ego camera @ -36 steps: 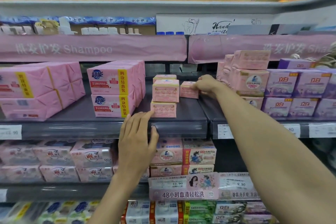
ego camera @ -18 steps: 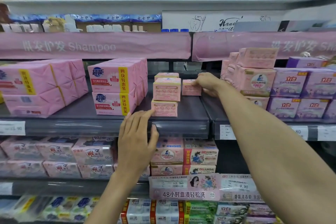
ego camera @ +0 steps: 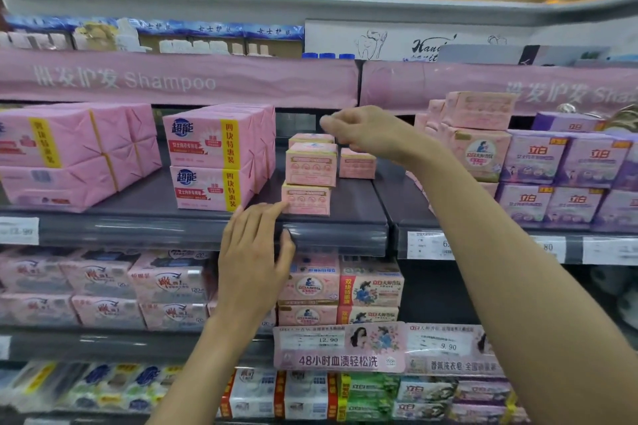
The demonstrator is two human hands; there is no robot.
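Left hand [ego camera: 253, 252] is up at the shelf [ego camera: 352, 207] edge, fingers [ego camera: 272, 209] straight and flat, tips touching the lower left corner of the bottom box [ego camera: 305, 199]. The thumb lies against the glossy clear price rail [ego camera: 331, 240]. Nothing is gripped there, just a flat touch.

That bottom box is a small pink carton with crisp, square edges, sitting near the front of the dark, smooth shelf. A slightly bigger middle box [ego camera: 310, 166] is stacked on it, and a third, the back box [ego camera: 310, 139], peeks out behind and above.

Right hand [ego camera: 369, 134] hangs in the air above the lone box [ego camera: 357, 164], clear of it. Its fingers [ego camera: 331, 122] are loosely curled and motion-blurred, with nothing visible in them. The lone box stands just right of the stack and further back on the shelf (same pink card, same boxy shape).

Left of the stack are the wrapped packs [ego camera: 214, 155], pink paper creased into star folds at the ends, with yellow bands. To the right are purple boxes [ego camera: 566, 162] in tidy rows. Overhead hangs a wrinkled pink banner [ego camera: 172, 79], matte, like fabric.
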